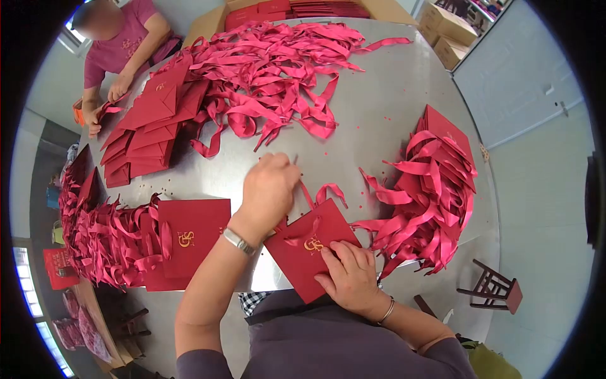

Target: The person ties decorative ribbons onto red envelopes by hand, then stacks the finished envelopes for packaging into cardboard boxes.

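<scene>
A red paper gift bag (310,249) with a gold monogram and a ribbon handle lies tilted at the table's front edge. On its lower right side rests my right hand (350,278), thumb and fingers spread over the front. Above the bag's top left corner is my left hand (271,186), closed, with a thin dark sliver showing at the fingertips; what it is I cannot make out. A loose pink-red ribbon (329,191) extends from the bag's top. To the left, another red bag (196,243) lies on a row of ribboned bags (117,243).
Loose ribbons (271,76) heap across the far side, beside stacked red bags (151,126). A pile of ribboned bags (429,196) stands at right. Another person (129,47) works at far left. An open carton (297,9) is behind the table; a wooden stool (492,287) is right.
</scene>
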Demonstrator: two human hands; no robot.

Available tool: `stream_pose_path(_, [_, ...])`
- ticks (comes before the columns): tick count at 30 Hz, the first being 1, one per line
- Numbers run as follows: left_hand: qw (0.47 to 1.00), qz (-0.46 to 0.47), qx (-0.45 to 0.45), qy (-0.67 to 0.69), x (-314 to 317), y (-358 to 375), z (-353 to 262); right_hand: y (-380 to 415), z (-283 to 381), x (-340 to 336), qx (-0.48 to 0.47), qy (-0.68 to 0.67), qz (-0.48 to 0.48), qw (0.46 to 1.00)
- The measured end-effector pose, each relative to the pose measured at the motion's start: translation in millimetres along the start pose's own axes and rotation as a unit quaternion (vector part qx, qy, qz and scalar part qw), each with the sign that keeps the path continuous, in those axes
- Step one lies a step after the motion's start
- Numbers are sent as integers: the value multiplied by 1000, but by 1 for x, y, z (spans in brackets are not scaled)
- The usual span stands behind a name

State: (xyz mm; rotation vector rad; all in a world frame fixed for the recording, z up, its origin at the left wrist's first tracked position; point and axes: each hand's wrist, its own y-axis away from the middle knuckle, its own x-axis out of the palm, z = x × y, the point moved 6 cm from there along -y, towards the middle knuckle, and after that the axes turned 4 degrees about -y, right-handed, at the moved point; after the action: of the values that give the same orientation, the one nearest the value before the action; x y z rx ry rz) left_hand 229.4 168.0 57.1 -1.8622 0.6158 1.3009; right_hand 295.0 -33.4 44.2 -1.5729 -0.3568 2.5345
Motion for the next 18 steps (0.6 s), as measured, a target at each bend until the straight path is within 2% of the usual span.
stream_pose_path(2, [997,-37,-64,-11,0,-11,18,0,0,0,-4,-4,-2,1000])
stream_pose_path(4, [996,-55,-64,14,-4,-13,23,-1,0,0,-5,-1,1,1000])
stream_pose_path(6, [989,-127,-68,6,-22,-11,22,-1,0,1,-6,-1,5,1000])
stream_pose_path(9, [948,-105,-216,210,-47,22,39,0,1,2,-2,-14,-2,1000])
stream_pose_path(10, [938,-92,-263,207,-50,42,39,0,2,1,1,-12,4,1000])
stream_pose_path(12, [946,-101,-240,192,-56,83,19,-2,1,1,9,-11,17,1000])
stream_pose_path(13, [948,-31,-269,169,-58,98,6,0,1,2,13,-6,16,1000])
stream_pose_path(14, [962,-58,-206,169,-60,106,-10,3,0,4,19,2,13,1000])
stream_pose_path(16, [958,-25,-260,117,-49,133,-24,6,2,5,32,19,7,999])
stream_pose_path(17, [973,-89,-193,91,-46,134,-30,8,2,5,14,30,-19,999])
stream_pose_path(18, [967,-43,-228,105,-40,136,-32,11,1,5,0,40,-39,998])
